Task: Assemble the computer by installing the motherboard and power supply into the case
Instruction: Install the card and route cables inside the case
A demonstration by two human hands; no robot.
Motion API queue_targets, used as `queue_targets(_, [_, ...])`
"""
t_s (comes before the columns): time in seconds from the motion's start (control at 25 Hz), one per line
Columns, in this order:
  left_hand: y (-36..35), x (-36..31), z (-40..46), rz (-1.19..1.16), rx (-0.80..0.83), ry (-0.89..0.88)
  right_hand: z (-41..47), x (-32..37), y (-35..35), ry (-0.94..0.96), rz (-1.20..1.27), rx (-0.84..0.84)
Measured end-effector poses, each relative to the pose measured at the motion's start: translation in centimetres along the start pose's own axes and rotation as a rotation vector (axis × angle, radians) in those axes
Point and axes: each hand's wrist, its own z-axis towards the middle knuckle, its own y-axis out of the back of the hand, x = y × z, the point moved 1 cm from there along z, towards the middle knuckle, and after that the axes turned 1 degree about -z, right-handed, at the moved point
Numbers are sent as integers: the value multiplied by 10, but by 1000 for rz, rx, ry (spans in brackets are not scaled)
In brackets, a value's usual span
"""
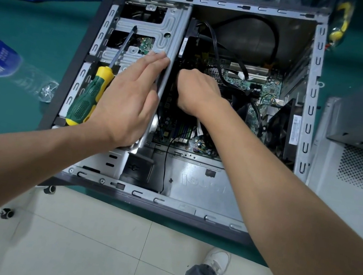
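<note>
- A plastic bottle (2, 58) with a blue label, its print unreadable, lies near the worktop's (17, 100) left edge.
- A screwdriver (91, 94) rests on the drive cage (144, 27).
- The left hand (128, 97) lies flat, fingers straight, on the cage.
- The right hand (196, 92) is curled inside the case (192, 185) over the motherboard (249, 81); what it grips, if anything, is hidden.

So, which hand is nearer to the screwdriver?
Left. The left hand lies flat on the drive cage right beside the screwdriver; the right hand is farther away, inside the case.

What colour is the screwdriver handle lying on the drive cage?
Green and yellow: the screwdriver handle shows plainly in the head view, beside the left hand.
</note>
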Motion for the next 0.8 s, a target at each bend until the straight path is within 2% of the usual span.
queue_targets(0.32, [0, -2, 0, 5, 5, 8, 5, -13, 5, -76, 71, -9])
queue_targets(0.64, [0, -1, -1, 3, 5, 4, 6, -16, 1, -181, 130, -127])
queue_targets(0.8, [1, 0, -1, 1, 4, 11, 5, -13, 0, -94, 86, -42])
